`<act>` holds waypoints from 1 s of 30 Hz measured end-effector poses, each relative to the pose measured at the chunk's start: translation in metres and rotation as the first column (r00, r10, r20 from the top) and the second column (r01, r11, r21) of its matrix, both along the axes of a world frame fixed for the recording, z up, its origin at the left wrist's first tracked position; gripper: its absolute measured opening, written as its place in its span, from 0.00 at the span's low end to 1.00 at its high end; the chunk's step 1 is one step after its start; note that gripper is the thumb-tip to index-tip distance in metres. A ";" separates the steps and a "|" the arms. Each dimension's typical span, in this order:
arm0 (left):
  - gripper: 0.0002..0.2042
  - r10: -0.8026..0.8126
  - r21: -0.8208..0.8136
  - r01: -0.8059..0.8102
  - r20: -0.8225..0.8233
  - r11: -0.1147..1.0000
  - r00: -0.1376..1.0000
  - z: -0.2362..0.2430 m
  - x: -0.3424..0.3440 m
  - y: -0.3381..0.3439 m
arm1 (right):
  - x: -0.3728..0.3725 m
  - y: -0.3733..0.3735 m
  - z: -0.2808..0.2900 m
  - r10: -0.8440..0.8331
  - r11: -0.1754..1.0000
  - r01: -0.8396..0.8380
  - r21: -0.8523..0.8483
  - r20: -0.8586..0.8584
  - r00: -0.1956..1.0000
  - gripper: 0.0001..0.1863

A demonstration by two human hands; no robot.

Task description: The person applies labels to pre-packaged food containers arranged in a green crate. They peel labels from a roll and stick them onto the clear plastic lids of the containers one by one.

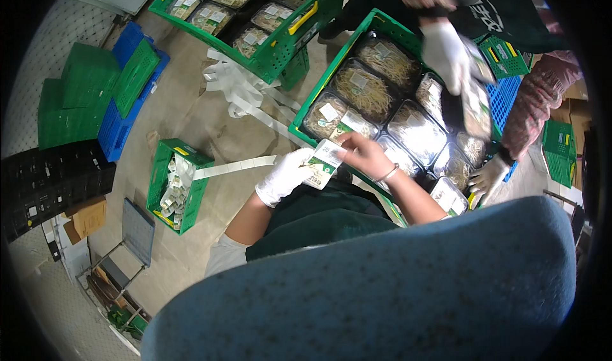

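Note:
My left hand (pixel 287 175), in a white glove, grips a green-and-white printed label card (pixel 323 162) in front of my apron. My bare right hand (pixel 370 158), with a bracelet at the wrist, has its fingers curled against the card's right edge; their tips are partly hidden. Just beyond both hands is a green crate (pixel 312 109) filled with clear-lidded black trays (pixel 363 90) of pale, stringy food. Some lids bear labels, and the nearest-left tray (pixel 322 113) lies beside the card. A strip of white labels (pixel 236 167) stretches from near my left hand to a small green crate.
Across the crate a co-worker's white-gloved hand (pixel 446 55) holds packed trays (pixel 475 109); another gloved hand (pixel 489 177) is at the crate's right side. A second full crate (pixel 268 64) stands far left. White ribbon (pixel 233 87) and the small crate (pixel 182 224) lie on the floor.

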State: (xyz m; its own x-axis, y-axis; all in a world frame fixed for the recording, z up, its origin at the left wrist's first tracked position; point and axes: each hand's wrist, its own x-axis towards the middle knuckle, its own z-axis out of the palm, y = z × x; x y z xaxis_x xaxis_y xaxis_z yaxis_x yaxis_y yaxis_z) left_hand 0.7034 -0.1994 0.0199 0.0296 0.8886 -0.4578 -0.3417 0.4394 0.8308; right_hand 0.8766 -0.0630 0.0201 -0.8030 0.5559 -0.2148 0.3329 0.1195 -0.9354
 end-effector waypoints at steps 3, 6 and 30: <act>0.09 0.087 0.071 -0.085 -0.025 0.994 0.996 0.005 0.013 0.016 | -0.003 -0.015 0.022 0.000 0.944 0.005 0.329 -0.016 1.000 0.14; 0.07 0.044 -0.031 -0.052 -0.242 0.998 0.969 0.011 0.010 0.017 | -0.004 -0.009 0.021 -0.120 0.909 0.140 0.394 -0.074 0.990 0.09; 0.06 0.174 0.256 -0.105 -0.264 0.961 0.949 0.027 0.027 0.054 | 0.018 0.007 0.030 0.016 0.994 -0.009 0.110 -0.061 0.998 0.11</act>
